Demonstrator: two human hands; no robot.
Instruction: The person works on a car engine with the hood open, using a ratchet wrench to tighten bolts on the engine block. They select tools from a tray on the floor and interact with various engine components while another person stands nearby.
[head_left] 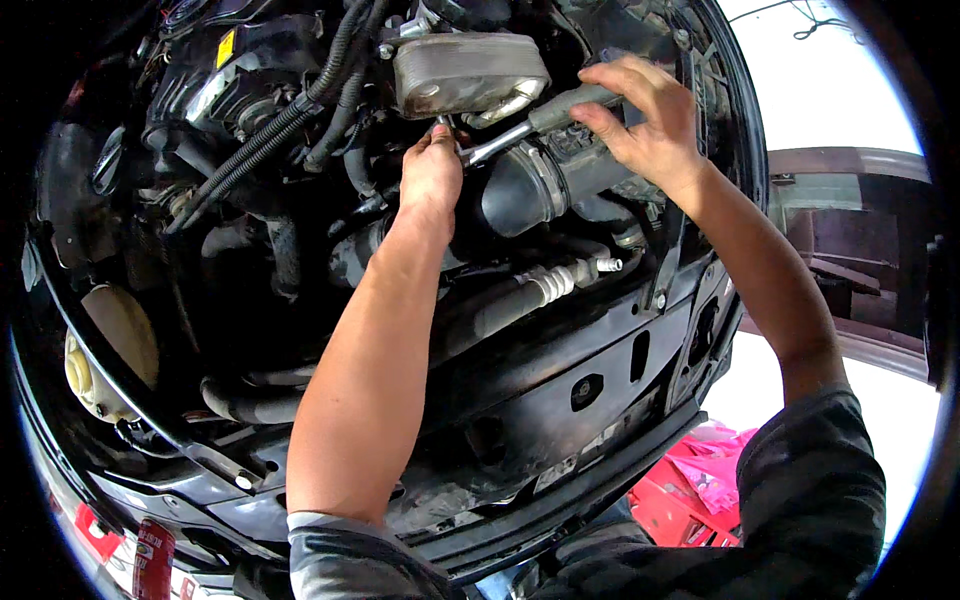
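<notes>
A ratchet wrench (pixel 572 109) with a grey grip and a shiny metal shaft lies slantwise across the engine bay, under a ribbed metal oil cooler (pixel 465 72). My right hand (pixel 650 115) is curled about the end of the grip, thumb on the near side and fingers over the far side. Closed near the other end of the tool, my left hand (pixel 432 172) pinches a thin metal shank just below the cooler. The ratchet's head and whatever it sits on are hidden by that hand. A black air duct (pixel 525 185) runs close beneath the shaft.
Ribbed black hoses (pixel 270 145) cross the bay on the left. A pale reservoir (pixel 112 345) sits at the near left. The front crossmember (pixel 560 390) spans the near side. Beyond it are a red spray can (pixel 153 560) and pink plastic (pixel 715 465) on red equipment.
</notes>
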